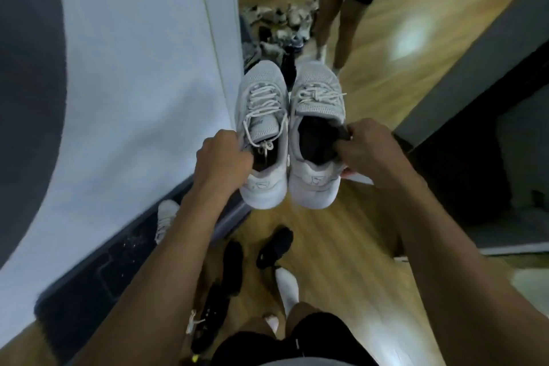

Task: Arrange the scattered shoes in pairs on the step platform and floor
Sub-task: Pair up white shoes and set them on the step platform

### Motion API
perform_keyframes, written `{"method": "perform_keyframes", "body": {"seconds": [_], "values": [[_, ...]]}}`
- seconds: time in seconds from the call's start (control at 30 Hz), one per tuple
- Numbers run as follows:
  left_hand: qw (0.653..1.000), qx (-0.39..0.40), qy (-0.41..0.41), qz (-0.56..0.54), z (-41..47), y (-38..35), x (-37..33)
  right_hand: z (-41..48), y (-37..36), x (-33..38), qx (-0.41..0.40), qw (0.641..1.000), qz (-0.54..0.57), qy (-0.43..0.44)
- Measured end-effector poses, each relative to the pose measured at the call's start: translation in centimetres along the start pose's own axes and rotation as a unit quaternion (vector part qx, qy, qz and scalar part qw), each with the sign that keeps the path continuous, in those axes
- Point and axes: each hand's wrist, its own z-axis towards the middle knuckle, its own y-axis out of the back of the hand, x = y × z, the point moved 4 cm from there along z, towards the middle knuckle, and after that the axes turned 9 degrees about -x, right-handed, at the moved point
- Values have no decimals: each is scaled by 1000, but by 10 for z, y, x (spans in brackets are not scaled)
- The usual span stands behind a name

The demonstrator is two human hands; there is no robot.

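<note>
Shoes, one grey sneaker in the left hand (221, 154) and its mate (316, 131) in the right hand (367, 148), held side by side at twelve o'clock; next, setting them down together on the floor (341, 241).

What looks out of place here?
The held gray sneakers look matched. Below them black shoes lie scattered at odd angles on the floor, one white sneaker sits alone on the dark platform, and a jumbled shoe pile lies along the wall.
</note>
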Motion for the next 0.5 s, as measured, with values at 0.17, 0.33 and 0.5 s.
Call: {"method": "perform_keyframes", "body": {"seconds": [0.17, 0.33, 0.5], "values": [[990, 31, -137, -14, -55, 16, -63, -85, 60, -42, -105, 990, 37, -87], [968, 76, -238, -26, -124, 8, -108, -174, 98, -96, -153, 970, 64, -177], [935, 105, -339, -16, -204, -11, -166, -270, 142, -153, -233, 943, 45, -235]]}}
